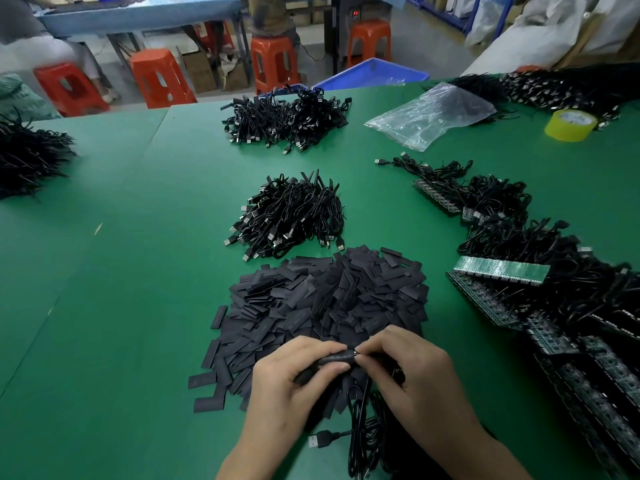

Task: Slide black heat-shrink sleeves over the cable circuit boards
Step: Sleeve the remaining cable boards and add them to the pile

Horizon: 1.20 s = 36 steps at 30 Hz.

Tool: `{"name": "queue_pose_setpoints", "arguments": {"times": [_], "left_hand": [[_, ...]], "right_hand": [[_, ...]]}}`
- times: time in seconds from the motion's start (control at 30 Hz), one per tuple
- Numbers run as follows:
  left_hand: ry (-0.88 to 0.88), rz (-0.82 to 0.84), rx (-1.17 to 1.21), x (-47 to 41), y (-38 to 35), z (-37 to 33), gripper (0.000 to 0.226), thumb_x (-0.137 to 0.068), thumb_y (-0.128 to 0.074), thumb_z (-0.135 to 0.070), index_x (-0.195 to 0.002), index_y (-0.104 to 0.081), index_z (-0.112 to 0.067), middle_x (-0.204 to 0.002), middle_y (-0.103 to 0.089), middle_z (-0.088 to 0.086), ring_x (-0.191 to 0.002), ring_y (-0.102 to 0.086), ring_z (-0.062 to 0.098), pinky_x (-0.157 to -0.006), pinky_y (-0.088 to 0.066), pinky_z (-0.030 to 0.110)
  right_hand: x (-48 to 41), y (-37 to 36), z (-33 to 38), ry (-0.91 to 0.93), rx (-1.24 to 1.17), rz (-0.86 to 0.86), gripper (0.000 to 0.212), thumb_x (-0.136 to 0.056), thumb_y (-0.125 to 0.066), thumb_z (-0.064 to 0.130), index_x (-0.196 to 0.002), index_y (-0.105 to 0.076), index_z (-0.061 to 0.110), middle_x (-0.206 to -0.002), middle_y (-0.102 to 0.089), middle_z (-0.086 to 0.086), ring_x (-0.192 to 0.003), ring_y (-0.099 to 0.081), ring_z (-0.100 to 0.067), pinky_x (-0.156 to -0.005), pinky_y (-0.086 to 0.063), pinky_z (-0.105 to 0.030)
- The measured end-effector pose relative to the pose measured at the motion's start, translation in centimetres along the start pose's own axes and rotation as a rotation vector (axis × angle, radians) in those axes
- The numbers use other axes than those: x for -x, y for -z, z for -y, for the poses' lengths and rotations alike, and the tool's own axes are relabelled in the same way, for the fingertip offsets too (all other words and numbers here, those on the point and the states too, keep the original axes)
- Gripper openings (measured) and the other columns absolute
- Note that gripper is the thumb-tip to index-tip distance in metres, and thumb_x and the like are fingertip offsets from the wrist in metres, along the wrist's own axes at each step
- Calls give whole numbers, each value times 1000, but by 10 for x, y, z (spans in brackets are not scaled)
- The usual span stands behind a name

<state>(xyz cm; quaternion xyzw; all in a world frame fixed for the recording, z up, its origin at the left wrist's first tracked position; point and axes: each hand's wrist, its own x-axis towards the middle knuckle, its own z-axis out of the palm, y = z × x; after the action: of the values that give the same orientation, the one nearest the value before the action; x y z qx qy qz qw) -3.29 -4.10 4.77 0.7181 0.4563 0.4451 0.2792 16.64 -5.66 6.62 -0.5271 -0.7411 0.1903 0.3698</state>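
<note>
1. Nearest: black cable (pixel 360 441) in loose loops on the green table (pixel 121 271), right at the near edge. Its USB plug (pixel 318 440) points left.
2. Just above it, both hands meet over the near edge of the sleeve pile (pixel 329 299).
3. L hand (pixel 294 375): fingers curled, thumb and forefinger pinch one black sleeve (pixel 336 357), held roughly level.
4. R hand (pixel 405 368): fingertips pinch the same sleeve's right end, where a small shiny bit shows. Can't tell if that is a board; hidden by the fingers.
5. Pile itself: flat black heat-shrink pieces, heaped at centre, w/ loose ones scattered to the left and near side.
6. Just beyond the pile, a cable bundle (pixel 291 216), USB plugs mostly facing near-left.
7. Farther still, at the table's far edge, a second bundle (pixel 287 117).
8. R side: green circuit-board strips (pixel 502 270) w/ black cables attached, in a long row from mid-right to the near-right corner.
9. Far right: clear plastic bag (pixel 429 114), lying flat; yellow tape roll (pixel 569 125) to its right, beside more cables.
10. Far left edge: another dark cable heap (pixel 27 157).
11. Beyond the table: orange stools (pixel 159 77), a blue bin (pixel 374 76), a blue-topped bench.
</note>
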Motion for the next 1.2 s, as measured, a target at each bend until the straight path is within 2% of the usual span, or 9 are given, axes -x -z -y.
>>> {"name": "queue_pose_setpoints", "arguments": {"times": [0.17,0.23,0.37,0.5,0.77,0.9,1.03,1.13,1.2], "left_hand": [[3,-14,22,-1,1,-2,18,-88,-76,-32,-103,-80,-23,-99,-73,-14,-91,-71,10,-80,-54,22],[-2,-37,26,-2,0,-4,21,-86,-77,-34,-104,-80,-24,-98,-73,-14,-91,-71,11,-79,-53,21],[64,-224,26,1,-4,-7,31,-77,-87,-33,-106,-78,-23,-94,-73,-12,-85,-72,11,-81,-53,17],[60,-316,29,4,-11,-10,22,-79,-85,-34,-99,-77,-25,-90,-74,-12,-82,-72,12,-77,-56,21],[-18,-312,-78,10,-14,-6,25,-77,-84,-17,-101,-76,-18,-94,-74,-7,-86,-72,7,-78,-57,20],[-14,-309,-64,11,-15,-7,27,-76,-83,-18,-102,-76,-18,-95,-74,-10,-86,-72,7,-77,-58,20],[-16,-295,-54,12,-19,-7,32,-77,-85,-18,-107,-75,-19,-98,-73,-14,-86,-71,4,-80,-55,14],[72,-273,19,13,-22,-9,36,-79,-82,-19,-115,-75,-23,-100,-75,-15,-91,-72,6,-83,-55,15],[227,-273,135,13,-23,-10,37,-80,-77,-24,-116,-76,-33,-105,-76,-15,-95,-73,7,-87,-56,23]], "right_hand": [[5,-3,-3,-88,-144,-59,7,-93,-63,41,-99,-65,37,-95,-66,23,-89,-67,-2,-73,-54,-25],[6,-5,-3,-94,-131,-84,8,-93,-62,44,-99,-65,39,-95,-66,23,-89,-67,-3,-72,-54,-28],[8,-5,-3,-73,-63,-142,9,-96,-61,42,-98,-68,36,-94,-65,23,-87,-65,-6,-72,-54,-32],[7,-5,-3,-43,10,-186,13,-97,-61,39,-97,-70,30,-93,-65,21,-84,-62,-4,-72,-51,-31],[10,-10,-3,7,102,-221,16,-96,-62,33,-95,-73,23,-93,-68,15,-81,-59,-6,-76,-45,-19],[11,-12,-2,16,98,-235,16,-96,-63,33,-93,-74,22,-92,-69,13,-81,-60,-8,-74,-47,-23],[11,-13,-4,13,106,-269,17,-95,-63,34,-91,-74,22,-90,-69,14,-79,-60,-8,-73,-47,-25],[11,-14,-4,-9,99,-271,16,-94,-65,36,-90,-75,23,-90,-69,16,-80,-61,-4,-72,-49,-26],[11,-15,-1,-61,32,-266,14,-93,-70,37,-89,-74,25,-88,-69,19,-82,-64,1,-71,-51,-24]]}}
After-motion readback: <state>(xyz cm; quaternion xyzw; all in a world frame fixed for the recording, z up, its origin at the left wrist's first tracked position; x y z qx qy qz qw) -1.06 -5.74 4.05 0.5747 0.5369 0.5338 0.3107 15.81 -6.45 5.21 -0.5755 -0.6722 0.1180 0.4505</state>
